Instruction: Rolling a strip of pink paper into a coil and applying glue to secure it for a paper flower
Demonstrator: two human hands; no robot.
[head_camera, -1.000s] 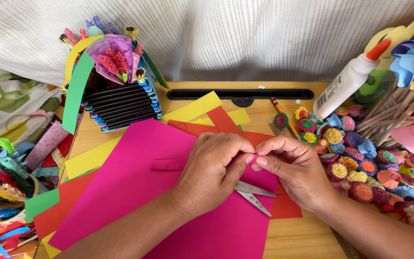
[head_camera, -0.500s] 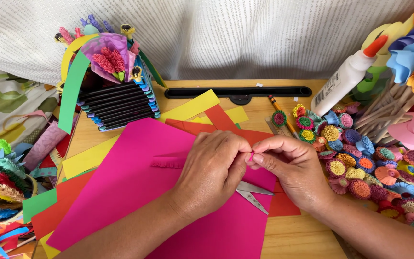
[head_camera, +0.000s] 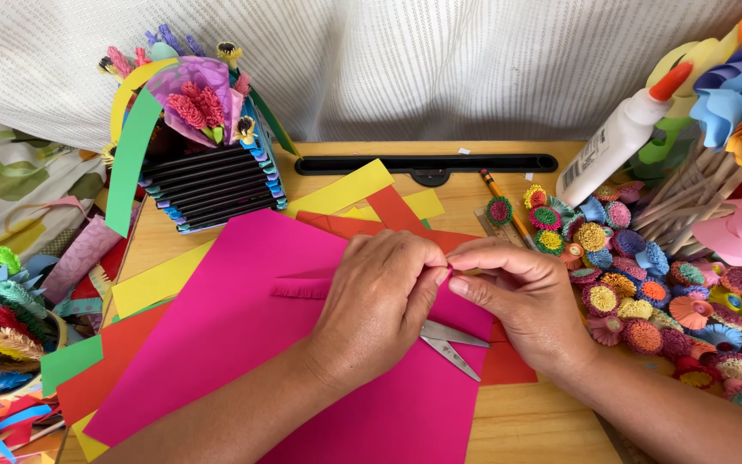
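Head camera view looked down on a wooden table point(head_camera: 526, 421) covered in craft paper. Both hands met at the centre, above a large magenta paper sheet point(head_camera: 242, 326). The left hand point(head_camera: 380, 301) and right hand point(head_camera: 521, 292) had their thumbs and forefingers pinched closed together on a tiny pink paper strip point(head_camera: 448, 268), mostly hidden between the fingertips. A fringed strip of the same pink point(head_camera: 298, 290) lay just left of the left hand. Scissors point(head_camera: 450, 342), blades open, rested on the sheet beneath the hands. Colourful rolled paper flowers point(head_camera: 637, 283) clustered to the right, near a white glue bottle point(head_camera: 616, 137).
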